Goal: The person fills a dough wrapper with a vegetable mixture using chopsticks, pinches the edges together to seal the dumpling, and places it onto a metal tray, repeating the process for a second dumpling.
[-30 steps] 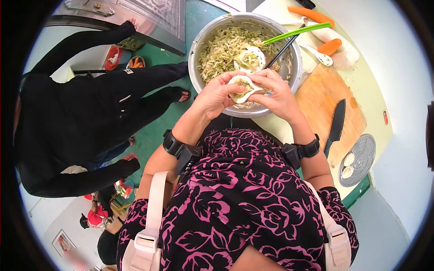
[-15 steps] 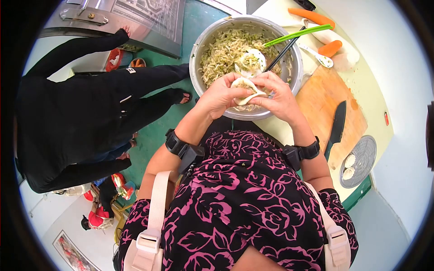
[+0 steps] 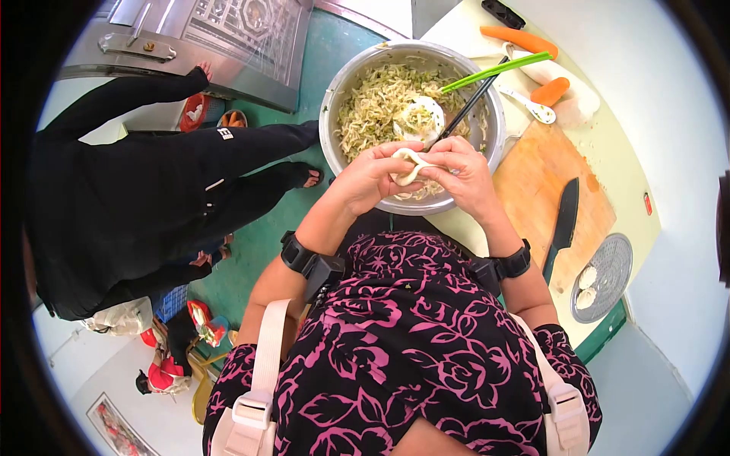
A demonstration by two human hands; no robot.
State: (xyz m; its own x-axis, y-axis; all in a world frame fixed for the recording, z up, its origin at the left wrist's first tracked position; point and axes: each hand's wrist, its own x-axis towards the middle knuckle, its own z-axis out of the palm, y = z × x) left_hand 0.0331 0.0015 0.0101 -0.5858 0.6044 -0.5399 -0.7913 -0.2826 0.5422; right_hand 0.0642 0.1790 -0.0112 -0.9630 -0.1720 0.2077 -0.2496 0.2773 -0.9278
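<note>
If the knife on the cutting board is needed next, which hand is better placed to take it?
The right hand, probably: it is nearer to the cutting board and the knife, while the left hand is farther across. Both hands hold the dough, so neither is free.

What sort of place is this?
Probably a kitchen, home or small commercial unclear: a big bowl of shredded filling, a knife on a board, and carrots beyond.

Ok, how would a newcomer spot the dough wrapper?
Find the large metal bowl. Over its near part, the left hand and right hand pinch one white dough wrapper. Unlike the two pale pieces on the round grey tray, it is held.
</note>
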